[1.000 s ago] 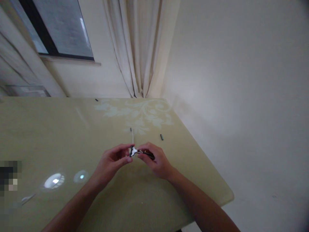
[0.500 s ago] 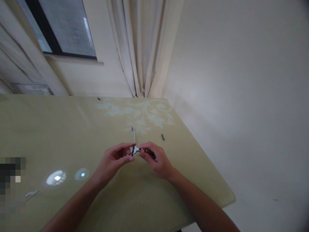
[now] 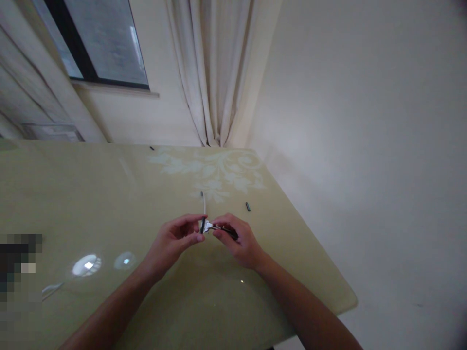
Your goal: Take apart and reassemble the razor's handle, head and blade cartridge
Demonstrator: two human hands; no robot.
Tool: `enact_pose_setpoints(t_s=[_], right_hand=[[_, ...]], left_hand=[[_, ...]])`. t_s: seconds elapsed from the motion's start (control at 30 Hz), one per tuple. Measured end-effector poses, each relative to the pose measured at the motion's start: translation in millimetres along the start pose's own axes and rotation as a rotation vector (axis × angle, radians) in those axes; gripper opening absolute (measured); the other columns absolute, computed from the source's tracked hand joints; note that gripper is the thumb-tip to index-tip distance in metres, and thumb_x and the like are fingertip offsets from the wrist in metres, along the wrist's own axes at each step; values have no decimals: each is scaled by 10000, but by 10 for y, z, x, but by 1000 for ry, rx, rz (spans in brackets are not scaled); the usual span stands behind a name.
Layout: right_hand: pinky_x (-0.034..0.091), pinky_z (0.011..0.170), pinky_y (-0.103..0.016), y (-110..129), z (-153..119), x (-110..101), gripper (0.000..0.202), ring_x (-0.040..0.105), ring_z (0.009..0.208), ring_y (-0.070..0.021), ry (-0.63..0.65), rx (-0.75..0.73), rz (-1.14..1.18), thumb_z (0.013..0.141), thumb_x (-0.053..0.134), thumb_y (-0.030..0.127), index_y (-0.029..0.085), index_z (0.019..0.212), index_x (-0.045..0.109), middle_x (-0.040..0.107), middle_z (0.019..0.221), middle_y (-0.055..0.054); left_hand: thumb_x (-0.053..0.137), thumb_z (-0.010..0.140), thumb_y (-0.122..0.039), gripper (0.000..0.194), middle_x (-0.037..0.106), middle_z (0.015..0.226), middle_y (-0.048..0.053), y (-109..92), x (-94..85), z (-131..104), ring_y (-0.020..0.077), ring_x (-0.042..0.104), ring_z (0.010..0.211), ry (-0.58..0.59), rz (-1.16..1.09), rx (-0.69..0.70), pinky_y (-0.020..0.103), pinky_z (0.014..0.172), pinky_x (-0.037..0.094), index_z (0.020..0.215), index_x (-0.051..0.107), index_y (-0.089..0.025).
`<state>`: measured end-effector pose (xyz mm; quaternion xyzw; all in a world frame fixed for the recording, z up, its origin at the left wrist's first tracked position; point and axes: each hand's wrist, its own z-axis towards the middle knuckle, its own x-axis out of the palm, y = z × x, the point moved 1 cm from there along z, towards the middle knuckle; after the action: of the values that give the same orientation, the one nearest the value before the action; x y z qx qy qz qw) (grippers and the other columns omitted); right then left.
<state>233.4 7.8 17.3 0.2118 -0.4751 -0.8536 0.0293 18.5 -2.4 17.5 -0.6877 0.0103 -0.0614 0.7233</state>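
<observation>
My right hand [image 3: 237, 240] is closed around the dark handle of a razor [image 3: 207, 226], whose silver head points left. Between the thumb and fingertips of my left hand [image 3: 175, 238] is a narrow black strip [image 3: 202, 225], perhaps a blade cover, pressed against or right beside that silver head. I cannot tell whether the two are joined. Just beyond the left fingertips a thin white stick [image 3: 205, 203] with a grey tip lies on the table, its near end hidden by the hand. A small dark strip [image 3: 248, 206] rests to the right of it.
The glossy, pale green table [image 3: 314, 272] bears a floral pattern and ends at a rounded right corner beside the wall. Another small dark piece [image 3: 152, 148] lies by its far edge. A thin white cord or stick [image 3: 53, 289] shows at left, next to a pixelated patch.
The view has shifted very slightly. Both hands keep nearly the same pose around the razor and the black strip.
</observation>
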Motion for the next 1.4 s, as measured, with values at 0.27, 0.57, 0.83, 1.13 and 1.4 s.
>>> enact_pose_setpoints(t_s=[0.27,0.57,0.83,1.13,1.4], right_hand=[[455,699,-257,-2,3,-11,209,591,756,-140,7,0,-19,1016,667,373,210,1139,714,674,903,-24],[452,691,-256,19,1,-10,183,585,749,-139,-2,-10,-10,1011,674,347,211,1125,718,667,890,-20],[443,679,-258,8,2,-10,192,575,730,-136,7,3,-5,1010,677,359,207,1119,718,668,882,-22],[438,661,-260,1,5,-18,209,584,725,-137,7,28,91,996,700,385,203,1083,754,691,885,-33],[429,642,-248,11,7,-33,186,573,711,-124,-5,45,138,987,709,358,193,1068,744,674,873,-21]], left_hand=[[930,650,-241,397,689,765,-7,-24,24,-4,141,638,727,14,-30,16,242,688,519,1040,854,-239],[927,659,-238,386,683,761,-9,-22,37,-16,142,630,720,11,-24,21,245,680,513,1037,854,-242],[932,662,-254,391,686,769,-2,5,22,0,143,624,711,8,18,51,245,668,497,1046,857,-252],[929,676,-256,359,651,719,-7,-7,18,-12,131,583,664,1,81,119,239,625,454,1029,868,-243],[929,661,-238,354,663,715,-5,-65,34,-19,134,597,668,2,30,100,242,638,468,1010,872,-248]])
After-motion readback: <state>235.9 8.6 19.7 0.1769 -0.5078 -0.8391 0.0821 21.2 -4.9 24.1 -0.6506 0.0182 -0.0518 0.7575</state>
